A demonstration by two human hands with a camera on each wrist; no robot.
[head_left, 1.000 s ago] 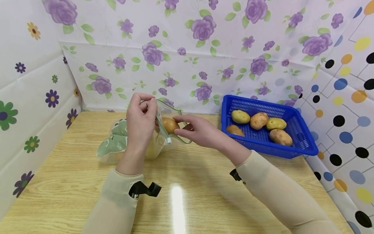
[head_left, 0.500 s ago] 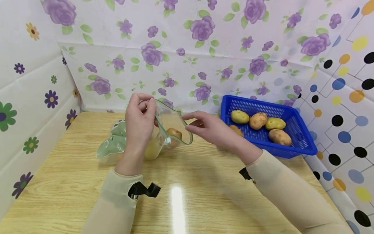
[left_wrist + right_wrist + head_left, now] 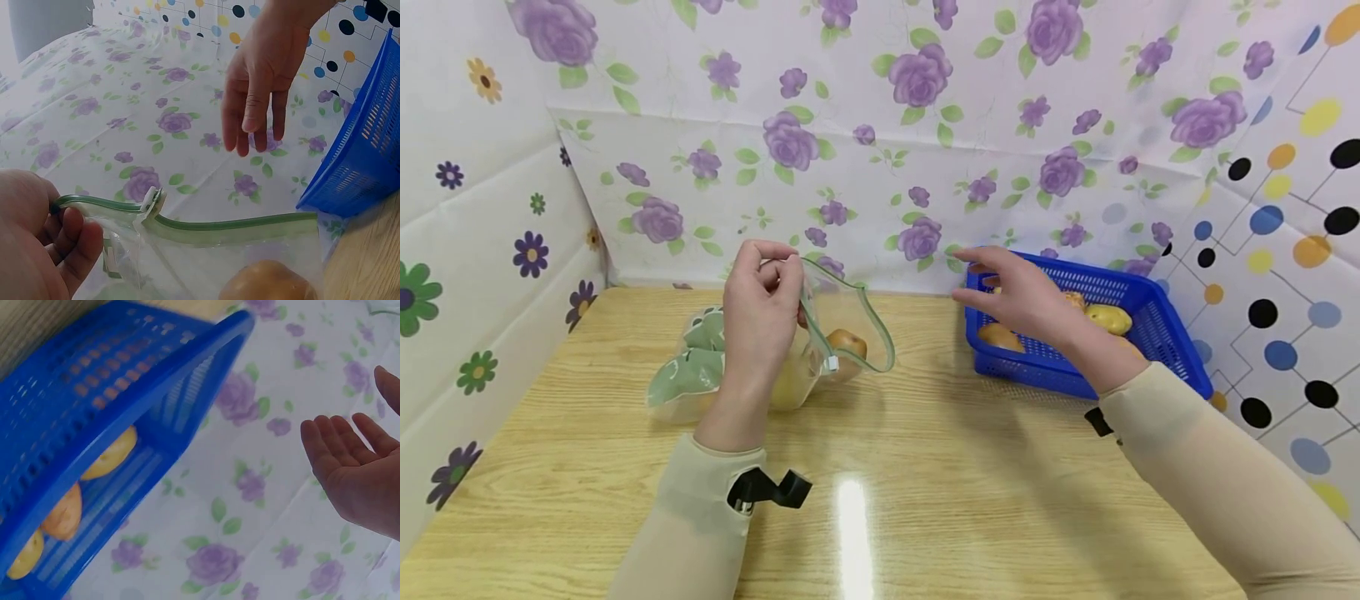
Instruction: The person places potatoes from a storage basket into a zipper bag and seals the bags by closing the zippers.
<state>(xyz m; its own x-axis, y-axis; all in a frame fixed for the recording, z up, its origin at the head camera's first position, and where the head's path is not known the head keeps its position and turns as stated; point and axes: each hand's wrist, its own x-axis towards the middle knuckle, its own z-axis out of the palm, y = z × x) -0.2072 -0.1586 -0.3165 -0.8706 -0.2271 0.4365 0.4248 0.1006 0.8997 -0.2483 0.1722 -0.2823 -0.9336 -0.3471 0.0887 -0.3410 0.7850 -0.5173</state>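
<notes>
While the left hand (image 3: 762,304) pinches the green rim of a clear zip bag (image 3: 805,375) in the head view, the right hand (image 3: 1026,292) is raised over the left part of a blue basket (image 3: 1037,377), fingers spread wide and holding nothing. The bag rests on the wooden table (image 3: 925,467), its mouth gaping toward the basket, with 1 brown potato (image 3: 847,343) just inside. Other potatoes (image 3: 1000,337) lie in the basket, partly hidden by the right hand and forearm.

From the left wrist, the left fingers are curled on the rim, near a white slider (image 3: 152,203); the brown potato shows low through the plastic. The right hand hangs beyond, fingers downward, apart from the bag.

From the right wrist, the right fingers are extended and bare, apart from the basket, where 3 potatoes show.
</notes>
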